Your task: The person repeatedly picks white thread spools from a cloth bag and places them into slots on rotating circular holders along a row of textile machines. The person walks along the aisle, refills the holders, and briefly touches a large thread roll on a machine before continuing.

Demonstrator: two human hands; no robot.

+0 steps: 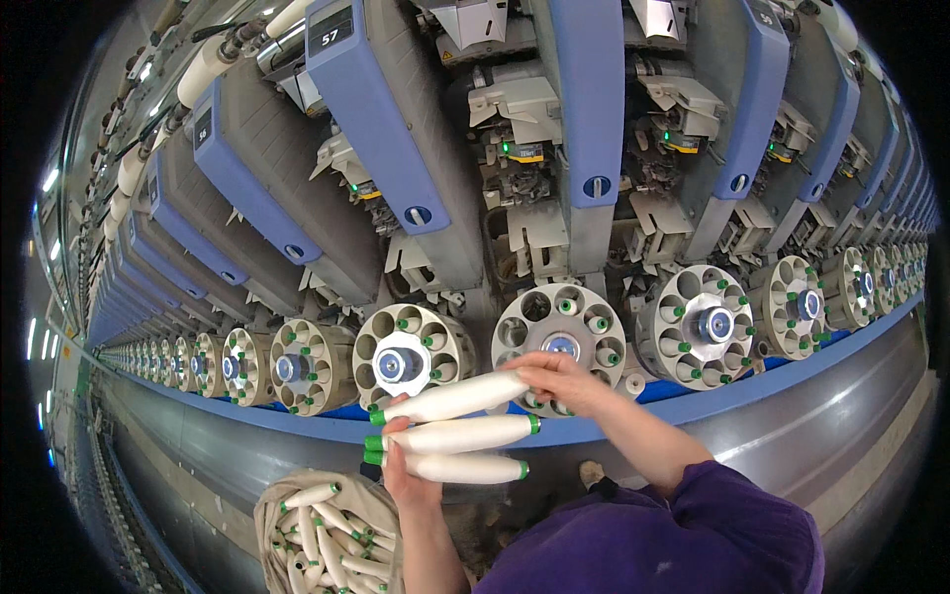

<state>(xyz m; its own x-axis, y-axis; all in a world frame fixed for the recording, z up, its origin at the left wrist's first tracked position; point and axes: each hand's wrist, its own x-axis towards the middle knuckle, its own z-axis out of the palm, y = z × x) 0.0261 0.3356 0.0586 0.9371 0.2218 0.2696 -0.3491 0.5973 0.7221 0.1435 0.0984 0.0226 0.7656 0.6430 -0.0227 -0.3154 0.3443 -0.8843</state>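
The left hand (408,477) is low in the middle of the frame, its fingers (397,425) curled around the left ends of three white yarn bobbins. They lie one above the other, pointing sideways, with green tips sticking out at the left. The right hand (564,382), near the middle of the frame, has its fingers (540,375) pinched shut on the right end of the top bobbin (453,398), so both hands touch that one. The top bobbin tilts up a little to the right. The middle bobbin (463,434) and the bottom bobbin (455,467) sit just under it, and their right ends stick out past the left hand with nothing holding them. Behind the right hand is a round bobbin wheel (539,330) with green-tipped bobbins in some of its holes. At the lower left, beside the left forearm, a cloth bag (268,512) holds a pile of loose bobbins (332,549).
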